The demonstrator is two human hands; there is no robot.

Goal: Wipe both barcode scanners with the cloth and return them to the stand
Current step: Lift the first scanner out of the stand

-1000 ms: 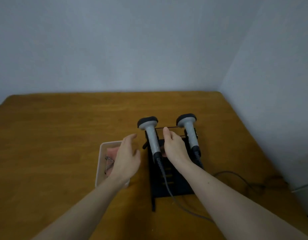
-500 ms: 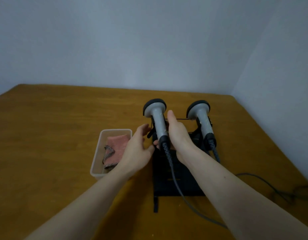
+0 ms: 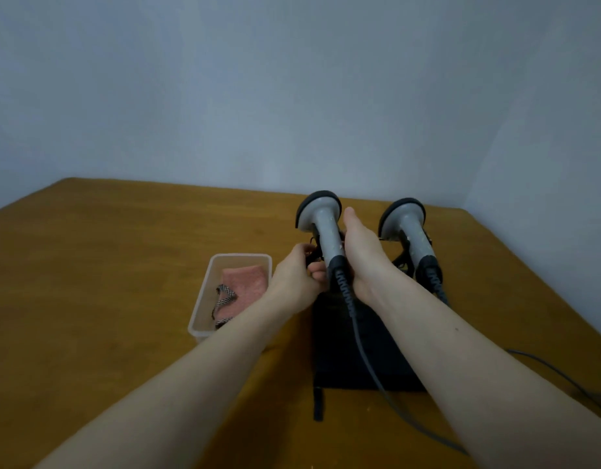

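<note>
Nearest the camera, two bare forearms are reaching in from the 6 o'clock edge over a brown wooden table (image 3: 106, 265). A black stand (image 3: 346, 353) is sitting on the table just past them, its flat base running back toward the viewer. The left hand (image 3: 297, 282) is curling its fingers around the bottom of the left scanner (image 3: 321, 228), down where the coiled cable (image 3: 346, 296) is plugging in. The right hand (image 3: 363, 252) is lying flat against that same scanner's handle from the 3 o'clock side, fingers straight and together, thumb hidden. The right scanner (image 3: 407, 228) is resting in the stand at about 1 o'clock, nobody touching it.

At 9 o'clock from the stand, a clear plastic tub (image 3: 204, 299) is holding the pink cloth (image 3: 246, 286) plus a black-and-white checked scrap.

Farther back, the table is ending at two plain grey-blue walls meeting in a corner at upper right.

Compared with half a second ago, the left hand was open and hovering by the tub; now it's closing on the scanner, and the view is tilting up a bit.
</note>
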